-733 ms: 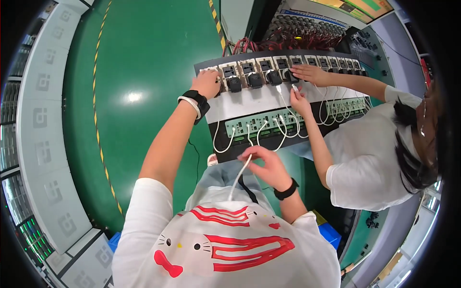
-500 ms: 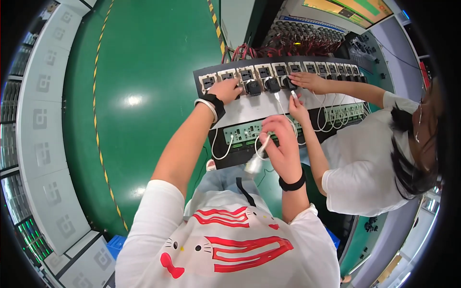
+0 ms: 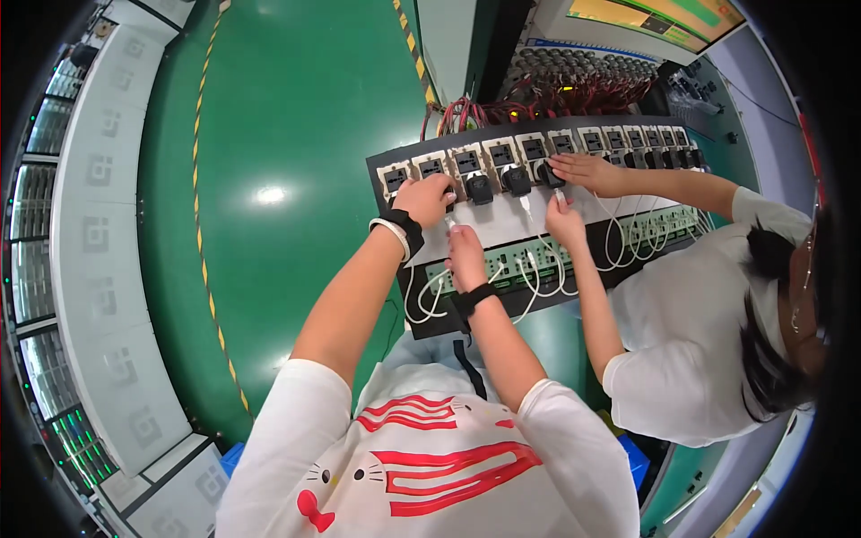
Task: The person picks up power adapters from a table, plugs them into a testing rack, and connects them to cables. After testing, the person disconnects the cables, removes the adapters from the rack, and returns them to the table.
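Observation:
My left hand (image 3: 425,199) is curled over a black power adapter (image 3: 450,196) in the socket row; my fingers hide most of it. Just below, my right hand (image 3: 467,255) pinches the white USB cable plug (image 3: 451,221), its tip close to the adapter's lower edge. Whether the plug has entered the adapter cannot be made out. To the right, a black adapter (image 3: 479,188) sits with no cable, and another adapter (image 3: 515,180) has a white cable hanging from it. Below runs a green circuit board strip (image 3: 514,267) with white cables plugged in.
On the right, a co-worker's hands (image 3: 587,174) work on an adapter and cable in the same socket panel (image 3: 381,166). Red wires (image 3: 465,117) bunch behind it. A screen (image 3: 646,20) stands at the back right. White cabinets (image 3: 99,233) line the left.
My right hand has moved left and up from over the board, bringing the dangling white plug to the adapter under my left hand. My left hand has stayed on its adapter.

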